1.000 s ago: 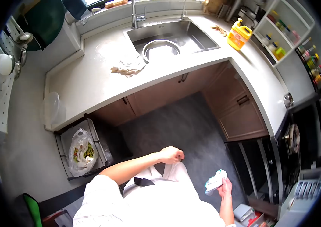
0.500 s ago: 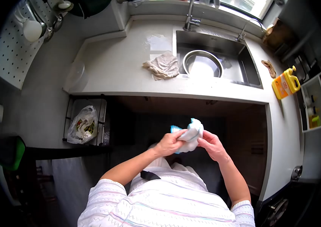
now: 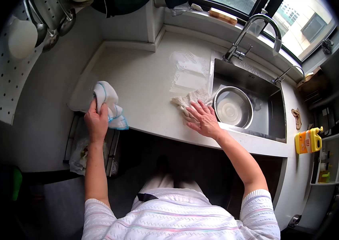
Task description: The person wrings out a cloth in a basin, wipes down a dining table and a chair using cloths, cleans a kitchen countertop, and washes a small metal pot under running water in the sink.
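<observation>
My left hand (image 3: 96, 122) is closed on a white cloth with blue edging (image 3: 108, 103), which hangs over the left part of the counter near its front edge. With fingers spread, my right hand (image 3: 204, 119) is over a crumpled beige rag (image 3: 190, 102) beside the sink; part of the rag is hidden beneath it. I cannot tell whether the palm presses on the rag. To the right, a round metal basin (image 3: 249, 106) sits inside the steel sink (image 3: 275, 114).
A wet patch (image 3: 188, 66) shines on the white counter (image 3: 145, 80). The faucet (image 3: 239, 40) rises behind the sink. A yellow jug (image 3: 308, 141) stands at right. Below the counter at left hangs a plastic bag of scraps (image 3: 79, 156). Ladles (image 3: 67, 24) hang at upper left.
My hands have parted. The left has carried the white cloth up and left over the counter; the right has let go of it and reached forward to the beige rag. The view has shifted.
</observation>
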Available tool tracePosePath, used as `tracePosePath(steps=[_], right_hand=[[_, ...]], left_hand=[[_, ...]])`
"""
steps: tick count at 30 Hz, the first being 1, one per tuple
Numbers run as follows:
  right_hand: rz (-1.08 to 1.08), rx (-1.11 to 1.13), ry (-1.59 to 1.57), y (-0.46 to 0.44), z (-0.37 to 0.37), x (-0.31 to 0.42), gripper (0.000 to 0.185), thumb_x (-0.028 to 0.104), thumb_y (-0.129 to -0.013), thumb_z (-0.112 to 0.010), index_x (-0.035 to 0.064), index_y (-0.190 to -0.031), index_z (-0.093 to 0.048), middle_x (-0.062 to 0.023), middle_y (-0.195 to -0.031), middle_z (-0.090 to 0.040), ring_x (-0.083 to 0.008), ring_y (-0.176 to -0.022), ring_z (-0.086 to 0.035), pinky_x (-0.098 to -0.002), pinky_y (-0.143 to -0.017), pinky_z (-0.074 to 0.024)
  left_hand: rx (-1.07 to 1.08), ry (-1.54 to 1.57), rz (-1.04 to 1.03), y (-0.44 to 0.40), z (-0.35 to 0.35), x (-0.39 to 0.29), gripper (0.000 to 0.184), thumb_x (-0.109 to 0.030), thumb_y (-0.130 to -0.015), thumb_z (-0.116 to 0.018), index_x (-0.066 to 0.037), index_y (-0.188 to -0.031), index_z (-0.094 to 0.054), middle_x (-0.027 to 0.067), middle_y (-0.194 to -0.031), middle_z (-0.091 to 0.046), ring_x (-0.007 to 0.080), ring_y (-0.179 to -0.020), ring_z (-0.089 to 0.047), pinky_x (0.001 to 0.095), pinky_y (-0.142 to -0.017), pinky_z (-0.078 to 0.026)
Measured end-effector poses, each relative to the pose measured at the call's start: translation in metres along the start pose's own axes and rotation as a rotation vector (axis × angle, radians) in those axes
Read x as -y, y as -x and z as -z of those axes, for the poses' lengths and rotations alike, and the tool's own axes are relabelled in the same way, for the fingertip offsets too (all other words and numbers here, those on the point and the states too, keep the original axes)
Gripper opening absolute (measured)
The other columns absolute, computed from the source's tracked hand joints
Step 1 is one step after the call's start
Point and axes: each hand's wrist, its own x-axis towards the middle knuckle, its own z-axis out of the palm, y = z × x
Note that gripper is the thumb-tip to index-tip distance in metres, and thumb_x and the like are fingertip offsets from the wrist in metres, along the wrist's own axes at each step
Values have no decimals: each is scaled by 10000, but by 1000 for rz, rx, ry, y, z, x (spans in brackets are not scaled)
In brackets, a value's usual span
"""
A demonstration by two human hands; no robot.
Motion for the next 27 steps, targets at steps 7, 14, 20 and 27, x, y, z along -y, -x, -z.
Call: tracePosePath(steps=[7,14,20,27], right_hand=[[71,242,56,-28,-39,0,662,560,-864,-398,215,-1415,-274,-32,-1495,-184,-290,-1392,-57,-601,-1057,-38],[316,257,-56,-76,-55,38,591,456,-887,-429,204,-1404,-292,-37,-1491,-194,-278,-1391,-73,-575,-1072,-57],[45,61,2,-174,-70,-30,534,369,-914,-390,193,-1406,-276,-55,-1474,-243,-280,-1377,-149,-587,-1065,-97],[-327,-380,-92,-178,-48,-170,234,226,-896,-469,123,-1055,-607,-99,-1040,-620,-265,-1053,-528,-394,-819,-420]], left_hand=[[67,-462,-75,-10,-34,85,344,-95,-806,-536,-85,-1147,-577,145,-954,-603,351,-851,-587,399,-712,-483],[70,-407,8,2,-46,91,324,-110,-782,-572,-85,-1104,-595,110,-908,-566,323,-824,-578,394,-706,-477],[-22,-596,23,1,-69,103,303,-135,-769,-585,-106,-1070,-600,96,-909,-541,312,-863,-559,396,-741,-466],[-134,-727,-10,-1,-80,117,318,-180,-755,-577,-132,-1069,-592,101,-874,-519,314,-818,-546,411,-707,-456]])
